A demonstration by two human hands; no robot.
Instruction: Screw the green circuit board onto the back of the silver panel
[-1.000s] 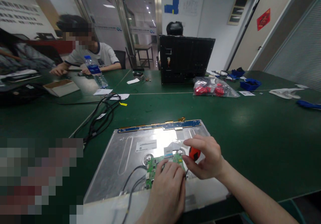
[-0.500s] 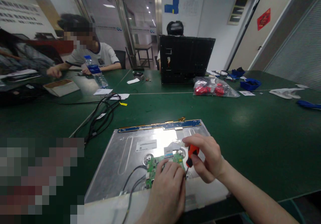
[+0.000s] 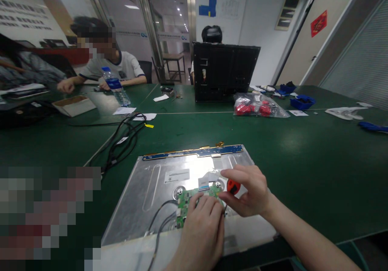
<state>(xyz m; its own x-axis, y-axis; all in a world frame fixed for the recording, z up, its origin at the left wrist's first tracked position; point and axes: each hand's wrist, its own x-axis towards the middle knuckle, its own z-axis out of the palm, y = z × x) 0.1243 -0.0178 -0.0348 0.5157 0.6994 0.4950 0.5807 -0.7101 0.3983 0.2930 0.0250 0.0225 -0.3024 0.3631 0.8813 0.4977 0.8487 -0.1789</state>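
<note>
Your right hand [image 3: 250,192] is curled around a small screwdriver [image 3: 233,186] with an orange and black handle, fingers pinching the grip and its butt end turned toward you. The shaft runs down past your fingers to the right edge of the green circuit board [image 3: 194,203]; the tip itself is hidden between your two hands. Your left hand [image 3: 201,230] lies flat on that board, fingers together and pressing down, holding nothing. The board sits on the silver metal back of a display panel [image 3: 151,190] that lies flat under both hands on the green table [image 3: 303,157]. Black cables [image 3: 159,224] leave the board just left of your left hand. Well beyond your hands stand a black monitor back [image 3: 224,72] and a plastic bag of red parts [image 3: 257,107].
</note>
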